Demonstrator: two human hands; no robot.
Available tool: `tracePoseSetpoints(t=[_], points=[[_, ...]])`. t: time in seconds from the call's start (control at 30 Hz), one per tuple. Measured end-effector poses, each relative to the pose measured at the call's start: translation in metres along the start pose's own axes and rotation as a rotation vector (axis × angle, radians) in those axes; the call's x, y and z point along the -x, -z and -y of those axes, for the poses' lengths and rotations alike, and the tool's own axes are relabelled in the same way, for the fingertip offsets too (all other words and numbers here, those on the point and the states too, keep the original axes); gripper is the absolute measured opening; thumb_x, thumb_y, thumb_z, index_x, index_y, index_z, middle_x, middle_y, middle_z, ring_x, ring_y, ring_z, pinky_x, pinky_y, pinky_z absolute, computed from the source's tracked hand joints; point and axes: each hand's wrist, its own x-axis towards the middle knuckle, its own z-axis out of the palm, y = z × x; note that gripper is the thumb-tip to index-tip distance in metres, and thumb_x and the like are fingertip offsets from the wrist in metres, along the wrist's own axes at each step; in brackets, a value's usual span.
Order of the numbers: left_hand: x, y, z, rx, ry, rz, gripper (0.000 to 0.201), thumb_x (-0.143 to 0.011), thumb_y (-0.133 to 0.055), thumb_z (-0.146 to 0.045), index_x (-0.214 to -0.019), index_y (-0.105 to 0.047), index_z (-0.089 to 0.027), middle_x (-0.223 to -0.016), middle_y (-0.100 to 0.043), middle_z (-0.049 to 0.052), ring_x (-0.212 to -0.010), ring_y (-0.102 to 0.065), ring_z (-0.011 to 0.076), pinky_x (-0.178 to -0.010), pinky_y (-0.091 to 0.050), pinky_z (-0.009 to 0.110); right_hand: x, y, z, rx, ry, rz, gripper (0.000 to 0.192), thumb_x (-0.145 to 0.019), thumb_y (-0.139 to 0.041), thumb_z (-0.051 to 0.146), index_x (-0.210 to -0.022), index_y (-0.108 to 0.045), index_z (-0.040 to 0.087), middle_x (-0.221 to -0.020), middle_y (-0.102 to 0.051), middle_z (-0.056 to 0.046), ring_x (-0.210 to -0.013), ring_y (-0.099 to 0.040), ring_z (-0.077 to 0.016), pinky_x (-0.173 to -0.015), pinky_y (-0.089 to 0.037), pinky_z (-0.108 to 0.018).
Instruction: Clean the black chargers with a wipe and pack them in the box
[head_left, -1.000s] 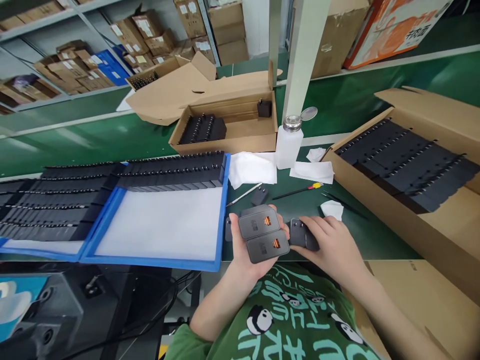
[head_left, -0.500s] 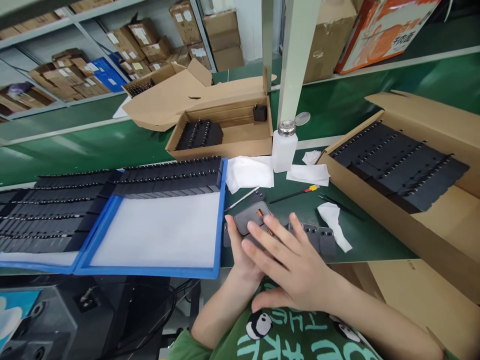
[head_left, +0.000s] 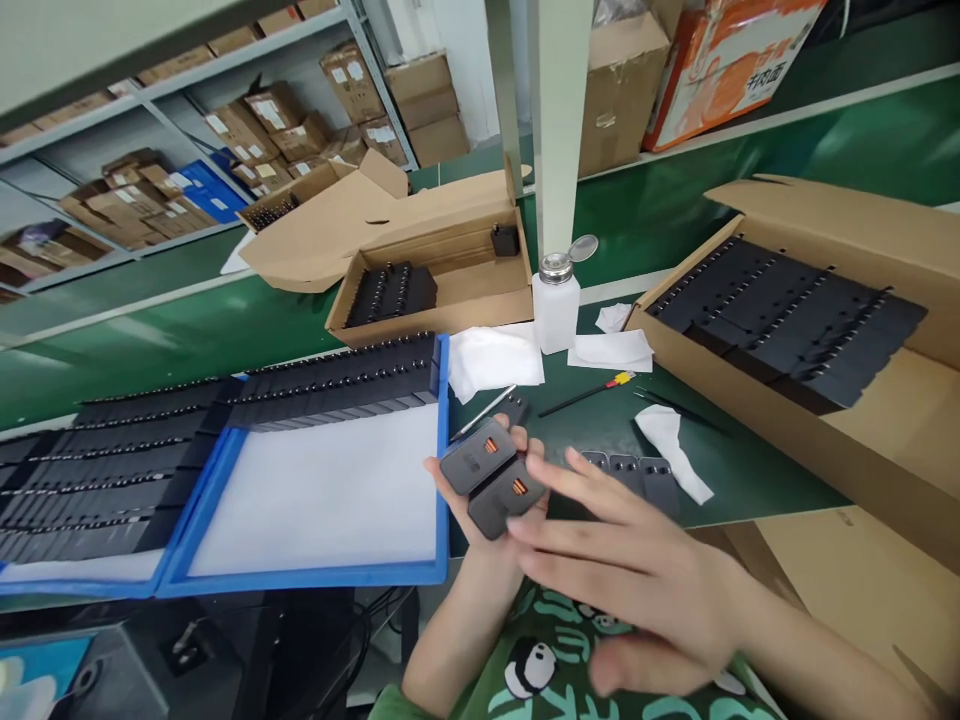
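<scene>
Green bench (head_left: 675, 210), blue tray (head_left: 300, 578) on it, shelving (head_left: 150, 180) behind.

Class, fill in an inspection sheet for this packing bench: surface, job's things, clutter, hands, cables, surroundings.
Surface: green bench top.
Job's things: two grey chargers with orange ports, stacked; three more chargers lying on the bench.
Clutter: blue tray part-filled with black units, white bottle, wipes, crumpled tissue, pen, open cardboard boxes.
Hands: left hand holds the two chargers; right hand open, fingers spread beside them.
Cables: dark cables under the bench.
Surroundings: shelves of cartons, white post.
</scene>
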Motion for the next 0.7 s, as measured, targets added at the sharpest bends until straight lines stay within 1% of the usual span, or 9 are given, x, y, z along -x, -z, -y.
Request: tracePoseSetpoints(t=[0.07,0.13,0.17,0.23,0.33,0.4,0.47,0.57,0.7], points=[[-0.002,-0.001,-0.002,0.082,-0.091,0.023,0.067,-0.066,-0.061,-0.087,-0.092,-0.064,-0.026,-0.079,-0.053,0.001,-0.068,-0.050,0.0136,-0.050,-0.047,0.020,0.011,0.018,0.003,-0.079,-0.059,-0.056,0.054,-0.100,-0.049,0.046,-0.149,-0.047,0.021,-0.119,-0.076,-0.005,-0.134,-0.059,-0.0245,-0.122,-0.038,-0.047],[-0.004,-0.002,-0.003,0.143,-0.133,0.061,0.068,-0.063,-0.068,-0.084,-0.092,-0.063,-0.023,-0.077,-0.050,0.000,-0.065,-0.047,0.0120,-0.042,-0.040,0.016,0.019,0.030,0.004,-0.085,-0.149,-0.187,0.049,-0.101,-0.047,0.041,-0.148,-0.049,0.027,-0.108,-0.079,-0.004,-0.114,-0.070,-0.0249,-0.108,-0.053,-0.045],[-0.004,-0.003,-0.003,0.156,-0.141,0.072,0.068,-0.063,-0.069,-0.083,-0.094,-0.062,-0.022,-0.078,-0.049,0.001,-0.066,-0.046,0.0120,-0.041,-0.038,0.015,0.021,0.033,0.004,-0.071,-0.206,-0.260,0.047,-0.100,-0.049,0.037,-0.146,-0.052,0.029,-0.107,-0.079,-0.005,-0.108,-0.072,-0.0259,-0.100,-0.057,-0.045],[-0.004,-0.006,-0.003,0.152,-0.151,0.064,0.068,-0.064,-0.069,-0.082,-0.095,-0.062,-0.022,-0.079,-0.048,0.001,-0.067,-0.046,0.0123,-0.041,-0.037,0.015,0.023,0.033,0.003,-0.059,-0.303,-0.392,0.045,-0.096,-0.055,0.025,-0.141,-0.057,0.032,-0.107,-0.078,-0.004,-0.102,-0.072,-0.0254,-0.088,-0.060,-0.042],[0.000,-0.013,-0.001,0.136,-0.167,0.010,0.068,-0.060,-0.074,-0.080,-0.095,-0.063,-0.023,-0.080,-0.049,0.001,-0.069,-0.047,0.0124,-0.042,-0.038,0.014,0.021,0.026,0.000,-0.063,-0.456,-0.496,0.047,-0.090,-0.059,0.011,-0.132,-0.062,0.033,-0.109,-0.076,-0.001,-0.102,-0.069,-0.0216,-0.088,-0.058,-0.037],[0.002,-0.017,0.001,0.130,-0.193,-0.043,0.066,-0.058,-0.078,-0.077,-0.092,-0.065,-0.022,-0.082,-0.051,0.002,-0.074,-0.051,0.0129,-0.047,-0.041,0.015,0.021,0.023,-0.003,-0.056,-0.508,-0.475,0.043,-0.090,-0.060,0.009,-0.128,-0.064,0.031,-0.101,-0.077,0.000,-0.101,-0.069,-0.0193,-0.088,-0.058,-0.034],[0.004,-0.020,0.003,0.108,-0.232,-0.101,0.061,-0.063,-0.077,-0.076,-0.091,-0.067,-0.023,-0.086,-0.056,0.003,-0.079,-0.055,0.0143,-0.052,-0.045,0.016,0.022,0.022,-0.006,-0.025,-0.520,-0.396,0.037,-0.091,-0.061,0.012,-0.123,-0.067,0.029,-0.098,-0.077,0.000,-0.101,-0.069,-0.0186,-0.087,-0.059,-0.032],[0.005,-0.022,0.006,0.063,-0.286,-0.160,0.059,-0.070,-0.068,-0.080,-0.093,-0.070,-0.025,-0.090,-0.061,0.004,-0.084,-0.057,0.0170,-0.060,-0.050,0.021,0.024,0.023,-0.009,0.037,-0.505,-0.309,0.033,-0.092,-0.062,0.016,-0.122,-0.068,0.029,-0.109,-0.076,-0.003,-0.109,-0.068,-0.0205,-0.090,-0.060,-0.034],[0.005,-0.021,0.009,0.028,-0.308,-0.153,0.060,-0.064,-0.072,-0.080,-0.092,-0.072,-0.028,-0.090,-0.064,0.003,-0.085,-0.060,0.0174,-0.066,-0.054,0.023,0.027,0.023,-0.009,0.057,-0.498,-0.277,0.037,-0.092,-0.062,0.018,-0.128,-0.064,0.028,-0.116,-0.074,-0.004,-0.112,-0.067,-0.0224,-0.093,-0.060,-0.037]])
